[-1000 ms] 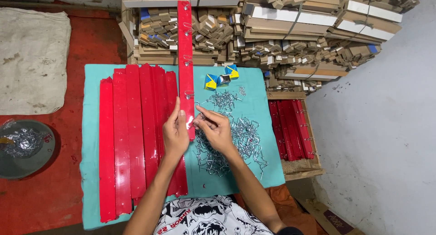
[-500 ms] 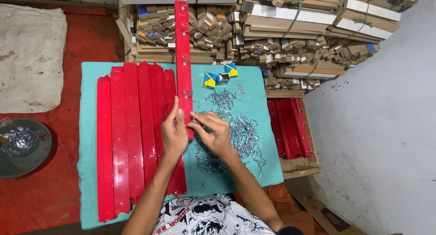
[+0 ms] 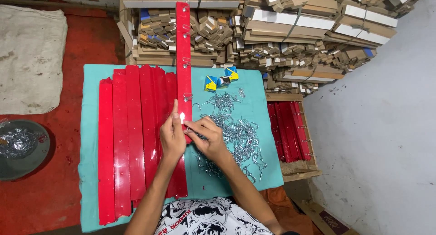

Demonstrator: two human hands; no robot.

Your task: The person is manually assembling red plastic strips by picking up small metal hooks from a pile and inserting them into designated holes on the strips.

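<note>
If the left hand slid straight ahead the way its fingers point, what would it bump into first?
The left hand points up the long red strip. Probably the small metal hook fixed in it just ahead, though its height above the fingers is hard to judge.

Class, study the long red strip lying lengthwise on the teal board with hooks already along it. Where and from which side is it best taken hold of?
Probably at the near end of the long red strip, gripped across its narrow width, coming from the left hand side. The metal hooks jut out along its right edge and loose hooks crowd that side, while its far end overhangs the teal board.
</note>
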